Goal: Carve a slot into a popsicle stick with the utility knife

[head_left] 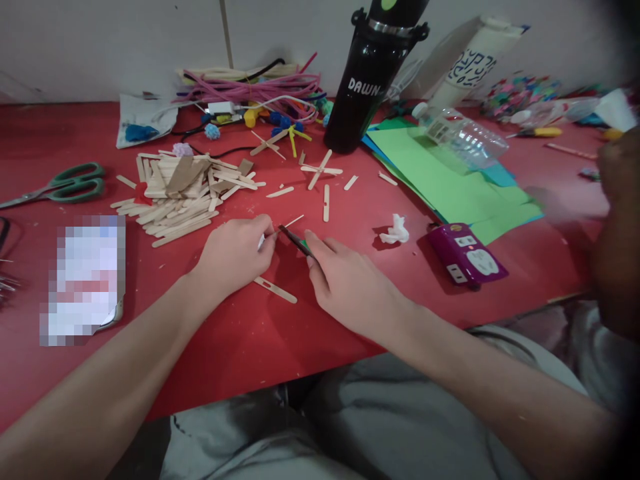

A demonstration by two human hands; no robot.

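Note:
My left hand (pixel 239 252) is closed in a pinch on a thin wooden stick (pixel 295 221), whose pale end sticks out beyond the fingertips. My right hand (pixel 345 280) grips what looks like a craft knife (pixel 294 239), slim and dark with a bit of green by my fingers. Its tip comes close to the stick; whether they touch I cannot tell. Just below, a popsicle stick with a slot cut in it (pixel 277 289) lies partly under my left hand. Another notched popsicle stick (pixel 327 203) and a crossed pair of sticks (pixel 321 170) lie farther back.
A heap of popsicle sticks (pixel 185 193) and green-handled scissors (pixel 75 183) lie left, above a blurred phone (pixel 85 280). Behind stand a black bottle (pixel 357 87) and pipe cleaners (pixel 250 87). Green paper (pixel 430 167), a plastic bottle (pixel 465 137), a purple box (pixel 463 257) and another person's arm (pixel 617 233) are right.

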